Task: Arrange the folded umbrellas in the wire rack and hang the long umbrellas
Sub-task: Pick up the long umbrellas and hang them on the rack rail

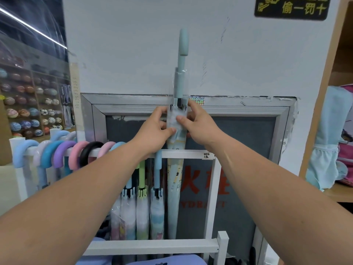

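Head view: pale blue long umbrella in a clear plastic sleeve [174,180] is upright at frame centre. Its handle is at 12 o'clock against the white wall [124,54], canopy running down toward 6 o'clock. The lower part passes behind the top rail of the white metal rack [189,154].

Left hand [158,129] grips the sleeve from the 9 o'clock side, thumb across the front. Right hand [196,125] grips it from the 3 o'clock side, thumb on the front, index finger up near the rib tips. Both grips are just above the rail.

Row of curved pastel and black umbrella handles [57,153] is hooked over the rail at 9 o'clock. More sleeved long umbrellas [141,213] hang at 7 o'clock, just beside the held one. Black sign with yellow characters [292,8] is at 1 o'clock. Shelves of balls [30,111] are at 10 o'clock.
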Demonstrator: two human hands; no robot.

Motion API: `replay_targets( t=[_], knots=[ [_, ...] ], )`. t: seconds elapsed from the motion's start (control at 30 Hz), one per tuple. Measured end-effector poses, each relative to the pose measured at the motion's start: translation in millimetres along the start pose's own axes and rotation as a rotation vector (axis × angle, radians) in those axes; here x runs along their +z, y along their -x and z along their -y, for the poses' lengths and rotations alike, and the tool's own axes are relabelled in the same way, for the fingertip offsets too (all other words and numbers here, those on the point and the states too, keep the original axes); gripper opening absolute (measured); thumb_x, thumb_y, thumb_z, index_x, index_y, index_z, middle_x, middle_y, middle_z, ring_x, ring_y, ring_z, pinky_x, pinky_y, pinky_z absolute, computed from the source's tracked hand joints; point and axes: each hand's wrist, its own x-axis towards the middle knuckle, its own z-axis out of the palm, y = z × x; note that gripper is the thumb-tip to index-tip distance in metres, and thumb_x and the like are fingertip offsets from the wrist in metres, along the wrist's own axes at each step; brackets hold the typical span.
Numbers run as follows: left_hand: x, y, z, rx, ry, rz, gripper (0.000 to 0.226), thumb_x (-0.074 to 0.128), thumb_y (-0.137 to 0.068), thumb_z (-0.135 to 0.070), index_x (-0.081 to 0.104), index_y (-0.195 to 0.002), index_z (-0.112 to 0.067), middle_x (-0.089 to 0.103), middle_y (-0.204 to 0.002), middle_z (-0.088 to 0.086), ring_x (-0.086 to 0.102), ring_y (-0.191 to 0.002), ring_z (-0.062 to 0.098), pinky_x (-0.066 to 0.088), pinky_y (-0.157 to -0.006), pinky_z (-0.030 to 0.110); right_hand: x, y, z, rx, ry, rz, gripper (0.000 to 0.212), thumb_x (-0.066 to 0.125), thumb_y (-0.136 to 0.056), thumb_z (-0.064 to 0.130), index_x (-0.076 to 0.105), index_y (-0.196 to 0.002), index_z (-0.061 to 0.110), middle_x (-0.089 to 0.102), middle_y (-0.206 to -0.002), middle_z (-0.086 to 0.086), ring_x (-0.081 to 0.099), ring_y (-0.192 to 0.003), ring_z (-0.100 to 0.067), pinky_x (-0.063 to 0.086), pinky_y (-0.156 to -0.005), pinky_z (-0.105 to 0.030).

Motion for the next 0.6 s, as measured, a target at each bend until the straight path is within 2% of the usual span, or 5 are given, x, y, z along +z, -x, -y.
replay_targets(
  t=[0.1,0.17,0.27,0.37,0.6],
  knots=[
    [-3.3,3.5,-3.7,-0.062,-0.179,0.022,0.043,0.069,-0.093,-0.014,0.050,-0.124,-0.036,0.077,-0.090,0.009,0.071,-0.085,0.030,0.055,-0.084,0.043,0.5,5.5,-9.2,0.043,0.004,0.031,0.038,0.066,-0.095,0.015,0.053,-0.125,0.034,0.074,-0.105,-0.006,0.072,-0.098,-0.025,0.059,-0.079,-0.042],
    [-6.2,3.0,-6.6,-0.071,-0.235,-0.009,0.043,0.069,-0.092,-0.016,0.054,-0.128,-0.034,0.076,-0.093,0.002,0.070,-0.088,0.019,0.056,-0.090,0.039,-0.4,10.9,-16.9,0.078,0.061,0.066,0.031,0.069,-0.092,0.019,0.054,-0.116,0.031,0.074,-0.101,-0.011,0.071,-0.093,-0.029,0.057,-0.076,-0.041],
    [-11.5,-0.3,-17.8,-0.058,-0.076,-0.117,0.038,0.056,-0.101,-0.022,0.052,-0.138,-0.029,0.072,-0.107,-0.003,0.071,-0.095,0.015,0.054,-0.098,0.043,1.0,17.6,-23.9,0.114,0.191,0.152,0.032,0.069,-0.092,0.019,0.051,-0.118,0.024,0.069,-0.091,-0.022,0.059,-0.072,-0.020,0.048,-0.069,-0.036],
    [-18.7,-1.4,-36.8,-0.031,0.174,-0.155,0.034,0.040,-0.108,-0.040,0.048,-0.138,-0.028,0.071,-0.116,0.002,0.072,-0.100,0.018,0.052,-0.099,0.042,0.2,20.8,-19.0,0.140,0.276,0.214,0.041,0.068,-0.094,0.019,0.046,-0.129,0.021,0.058,-0.077,-0.004,0.049,-0.063,-0.012,0.043,-0.062,-0.025],
    [-30.4,-10.4,-50.1,0.040,0.221,0.020,0.058,0.064,-0.091,-0.049,0.042,-0.144,-0.039,0.066,-0.130,0.011,0.066,-0.118,0.029,0.054,-0.098,0.042,-1.6,21.8,-14.6,0.186,0.396,0.303,0.054,0.070,-0.093,0.025,0.043,-0.140,0.022,0.063,-0.112,-0.005,0.059,-0.095,-0.019,0.047,-0.085,-0.030]
  ],
)
